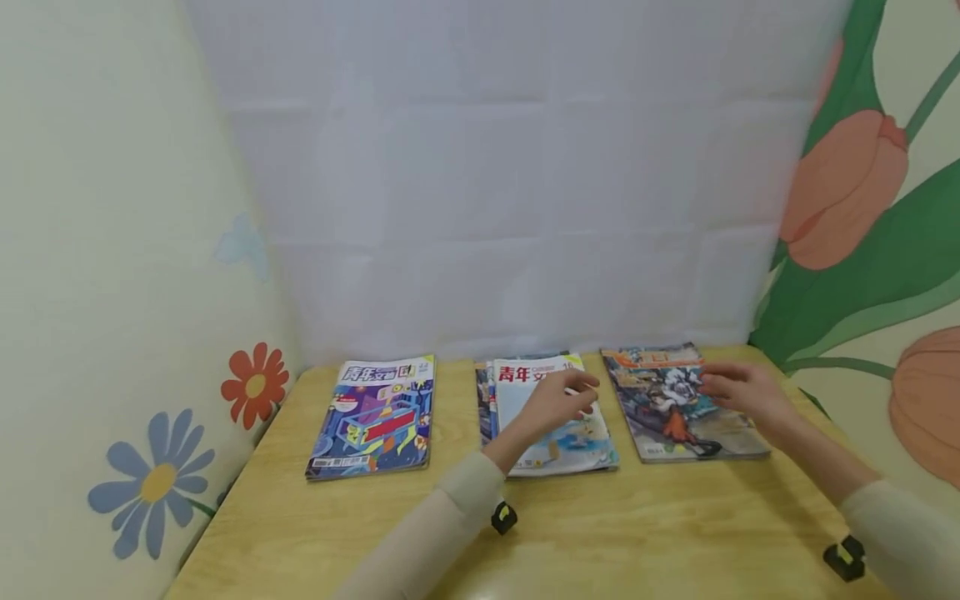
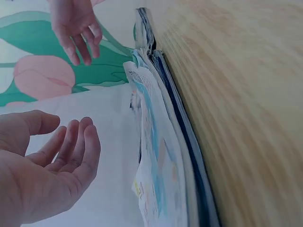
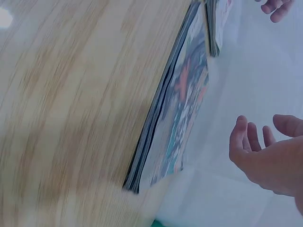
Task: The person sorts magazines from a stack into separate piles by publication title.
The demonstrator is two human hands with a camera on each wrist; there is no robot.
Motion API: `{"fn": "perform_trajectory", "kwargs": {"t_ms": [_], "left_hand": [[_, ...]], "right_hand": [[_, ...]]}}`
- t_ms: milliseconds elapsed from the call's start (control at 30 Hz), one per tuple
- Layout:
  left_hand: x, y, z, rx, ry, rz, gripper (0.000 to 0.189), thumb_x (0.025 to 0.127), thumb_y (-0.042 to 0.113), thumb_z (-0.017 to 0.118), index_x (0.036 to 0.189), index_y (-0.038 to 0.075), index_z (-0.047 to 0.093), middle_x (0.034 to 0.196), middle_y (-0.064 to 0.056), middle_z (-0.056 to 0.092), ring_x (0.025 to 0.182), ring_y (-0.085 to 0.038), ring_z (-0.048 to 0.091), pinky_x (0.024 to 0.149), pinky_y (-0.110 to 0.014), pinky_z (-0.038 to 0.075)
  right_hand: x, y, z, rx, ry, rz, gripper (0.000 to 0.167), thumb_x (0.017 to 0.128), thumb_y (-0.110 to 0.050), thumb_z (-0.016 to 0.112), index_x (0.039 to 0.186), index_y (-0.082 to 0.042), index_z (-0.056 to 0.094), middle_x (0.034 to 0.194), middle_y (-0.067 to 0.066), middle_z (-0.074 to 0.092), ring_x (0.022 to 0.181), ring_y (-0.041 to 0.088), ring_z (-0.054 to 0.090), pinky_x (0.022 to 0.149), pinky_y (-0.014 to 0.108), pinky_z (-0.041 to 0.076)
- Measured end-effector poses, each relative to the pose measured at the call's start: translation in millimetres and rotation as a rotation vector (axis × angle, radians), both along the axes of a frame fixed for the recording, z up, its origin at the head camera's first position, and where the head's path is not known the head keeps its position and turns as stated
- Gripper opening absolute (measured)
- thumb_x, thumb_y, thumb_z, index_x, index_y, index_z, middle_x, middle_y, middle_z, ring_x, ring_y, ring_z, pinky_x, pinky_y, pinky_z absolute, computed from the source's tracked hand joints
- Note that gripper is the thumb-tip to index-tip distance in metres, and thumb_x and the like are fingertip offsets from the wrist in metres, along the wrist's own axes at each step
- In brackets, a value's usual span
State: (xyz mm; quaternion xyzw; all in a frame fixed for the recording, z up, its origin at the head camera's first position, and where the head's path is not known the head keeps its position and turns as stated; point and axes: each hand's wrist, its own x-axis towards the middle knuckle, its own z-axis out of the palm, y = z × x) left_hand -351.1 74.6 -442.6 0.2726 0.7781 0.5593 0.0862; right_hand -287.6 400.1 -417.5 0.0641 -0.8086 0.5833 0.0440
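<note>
My left hand (image 1: 557,403) hovers over the middle stack of magazines (image 1: 581,446), its fingers loosely bent around nothing. The top cover there is white and pale blue with red characters. My right hand (image 1: 746,390) is held above the right edge of a dark magazine (image 1: 660,408) with an orange title, at the right of the table. In the right wrist view a gap shows between the right hand (image 3: 267,153) and that magazine stack (image 3: 177,104). The left wrist view shows the left hand (image 2: 52,165) apart from the middle stack's pages (image 2: 161,156).
A purple and blue magazine (image 1: 378,421) lies at the left of the wooden table (image 1: 600,533). Behind the table hangs a creased white sheet (image 1: 510,183). Painted walls with flowers (image 1: 255,386) stand close on both sides.
</note>
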Motion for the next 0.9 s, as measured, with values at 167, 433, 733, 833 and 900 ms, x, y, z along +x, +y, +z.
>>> {"fn": "perform_trajectory", "kwargs": {"t_ms": [167, 433, 733, 833, 900], "left_hand": [[10.2, -29.7, 5.4, 0.058, 0.024, 0.069, 0.024, 0.101, 0.019, 0.065, 0.122, 0.01, 0.07, 0.108, -0.007, 0.071, 0.092, -0.03, 0.07, 0.082, -0.048, 0.058], [23.1, -71.9, 6.0, 0.048, -0.006, 0.214, 0.021, 0.1, 0.015, 0.065, 0.119, 0.006, 0.069, 0.103, -0.007, 0.069, 0.089, -0.027, 0.069, 0.082, -0.048, 0.058], [8.1, -104.9, -2.5, 0.141, -0.086, 0.332, 0.028, 0.101, 0.01, 0.062, 0.127, -0.001, 0.065, 0.111, -0.022, 0.065, 0.091, -0.029, 0.069, 0.082, -0.043, 0.059], [0.7, -111.6, -8.2, 0.119, -0.118, 0.402, 0.031, 0.1, 0.009, 0.062, 0.129, -0.002, 0.064, 0.108, -0.019, 0.066, 0.089, -0.027, 0.068, 0.08, -0.039, 0.059], [-2.7, -114.7, -11.1, 0.075, -0.146, 0.438, 0.033, 0.098, 0.008, 0.062, 0.13, 0.0, 0.064, 0.106, -0.015, 0.066, 0.089, -0.026, 0.068, 0.079, -0.037, 0.059]], "right_hand": [[-6.1, -18, 0.0, -0.071, 0.002, 0.071, 0.045, 0.105, -0.023, 0.06, 0.138, 0.008, 0.054, 0.11, -0.007, 0.067, 0.101, 0.015, 0.068, 0.091, 0.036, 0.056], [-12.6, -39, -20.5, -0.136, -0.084, 0.078, 0.053, 0.104, -0.033, 0.06, 0.141, 0.003, 0.051, 0.118, 0.0, 0.068, 0.111, 0.022, 0.066, 0.098, 0.045, 0.052], [-33.6, -69, -22.7, -0.19, -0.112, 0.064, 0.068, 0.103, -0.034, 0.062, 0.152, 0.006, 0.038, 0.139, 0.021, 0.057, 0.113, 0.018, 0.065, 0.101, 0.043, 0.05], [-42.5, -79, -19.7, -0.164, -0.171, 0.051, 0.065, 0.103, -0.031, 0.063, 0.151, 0.006, 0.039, 0.141, 0.025, 0.054, 0.114, 0.022, 0.065, 0.101, 0.043, 0.049], [-46.6, -84, -17.9, -0.134, -0.21, 0.06, 0.062, 0.103, -0.025, 0.063, 0.149, 0.009, 0.039, 0.139, 0.027, 0.055, 0.114, 0.025, 0.065, 0.1, 0.043, 0.05]]}}
